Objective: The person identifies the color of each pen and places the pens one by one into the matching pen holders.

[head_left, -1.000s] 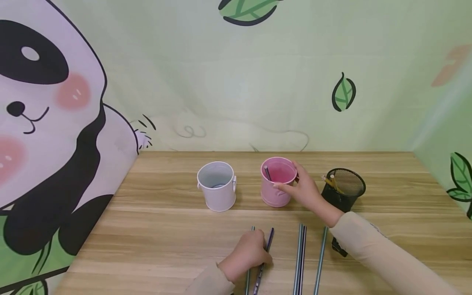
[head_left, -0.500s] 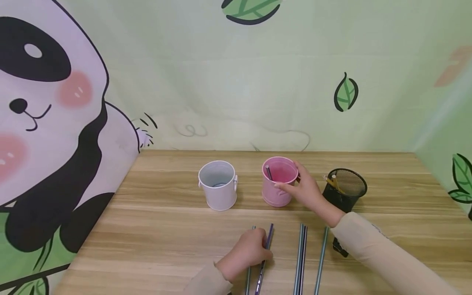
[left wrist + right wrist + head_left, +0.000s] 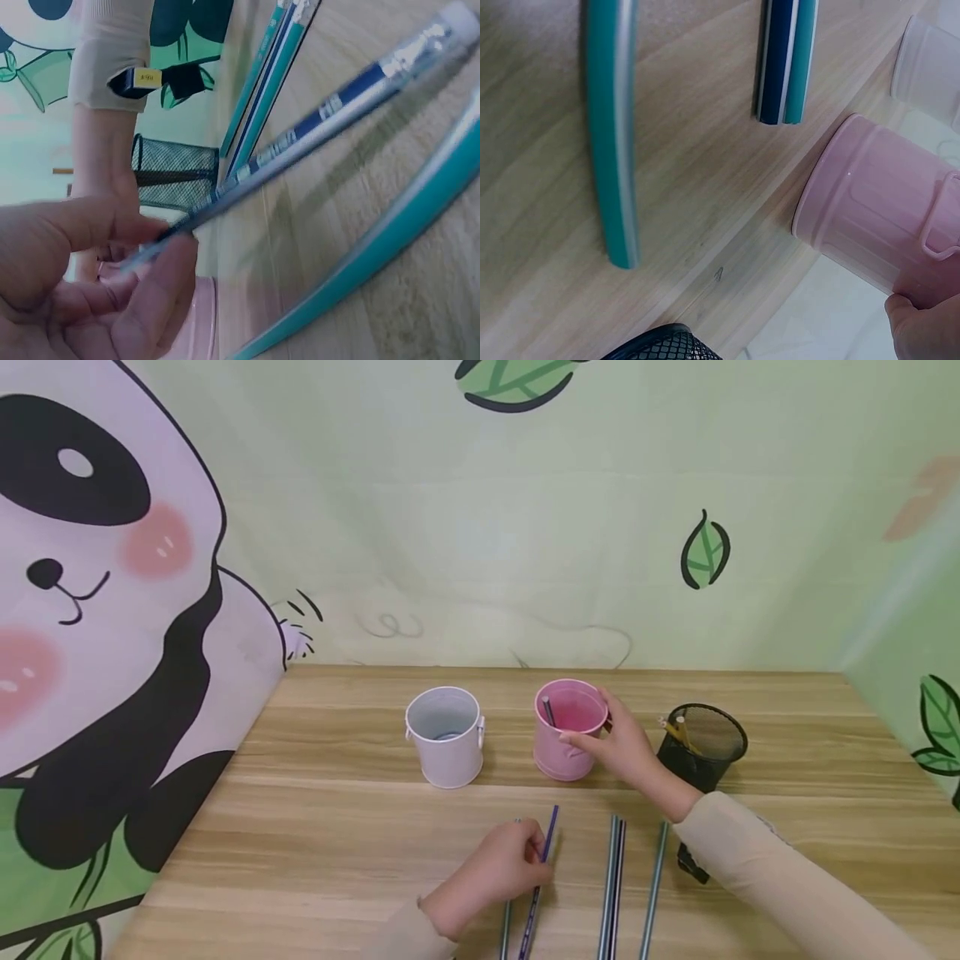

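My left hand (image 3: 495,864) pinches a dark blue pencil (image 3: 552,827) between thumb and fingers. In the left wrist view this pencil (image 3: 315,124) slants up from the table, with its white eraser end outward. A teal pencil (image 3: 506,931) lies on the table just beside it, partly hidden by the hand. My right hand (image 3: 626,747) holds the rim of a small pink bucket (image 3: 551,756), thumb at the front. One dark pencil (image 3: 549,713) leans inside that bucket. The bucket (image 3: 885,202) stands upright in the right wrist view.
Left of the pink bucket stands a white bucket (image 3: 450,764). A black mesh pencil holder (image 3: 708,731) with yellow pencils is behind the right forearm. Teal and dark blue pencils (image 3: 611,885) lie side by side on the wooden table, with a single teal pencil (image 3: 655,889) to their right.
My left hand has shifted slightly, and the dark blue pencil's far end has moved up toward the buckets. The right hand stays on the pink bucket.
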`<state>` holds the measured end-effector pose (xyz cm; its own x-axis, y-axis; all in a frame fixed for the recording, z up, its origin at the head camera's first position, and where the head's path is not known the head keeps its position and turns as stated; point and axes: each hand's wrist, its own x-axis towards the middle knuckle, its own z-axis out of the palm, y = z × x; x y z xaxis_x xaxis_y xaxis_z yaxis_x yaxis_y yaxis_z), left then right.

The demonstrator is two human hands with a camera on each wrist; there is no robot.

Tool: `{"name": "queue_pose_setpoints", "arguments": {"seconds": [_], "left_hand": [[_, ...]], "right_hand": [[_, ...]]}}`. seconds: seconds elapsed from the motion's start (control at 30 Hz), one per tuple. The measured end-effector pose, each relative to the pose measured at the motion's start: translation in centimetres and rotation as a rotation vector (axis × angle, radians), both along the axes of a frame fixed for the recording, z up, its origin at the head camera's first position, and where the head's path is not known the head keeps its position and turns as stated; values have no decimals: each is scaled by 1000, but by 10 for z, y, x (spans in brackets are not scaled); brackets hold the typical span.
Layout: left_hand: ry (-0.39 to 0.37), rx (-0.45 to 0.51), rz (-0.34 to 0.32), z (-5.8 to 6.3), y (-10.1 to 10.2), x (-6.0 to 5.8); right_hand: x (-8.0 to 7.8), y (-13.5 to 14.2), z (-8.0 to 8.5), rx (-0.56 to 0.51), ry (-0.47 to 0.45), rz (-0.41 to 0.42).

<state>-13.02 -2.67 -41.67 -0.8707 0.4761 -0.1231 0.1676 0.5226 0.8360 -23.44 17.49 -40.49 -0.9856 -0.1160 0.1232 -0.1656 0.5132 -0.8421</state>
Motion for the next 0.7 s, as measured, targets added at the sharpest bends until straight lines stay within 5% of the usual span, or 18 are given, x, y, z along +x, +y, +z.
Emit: {"name": "queue_pose_setpoints", "arguments": {"seconds": [0.37, 0.7], "left_hand": [[43, 180, -43, 4, -10, -3], [108, 216, -10, 17, -11, -4]], "right_hand": [[-2, -2, -4, -15, 37, 19], [0, 0, -1, -21, 30, 14]]}}
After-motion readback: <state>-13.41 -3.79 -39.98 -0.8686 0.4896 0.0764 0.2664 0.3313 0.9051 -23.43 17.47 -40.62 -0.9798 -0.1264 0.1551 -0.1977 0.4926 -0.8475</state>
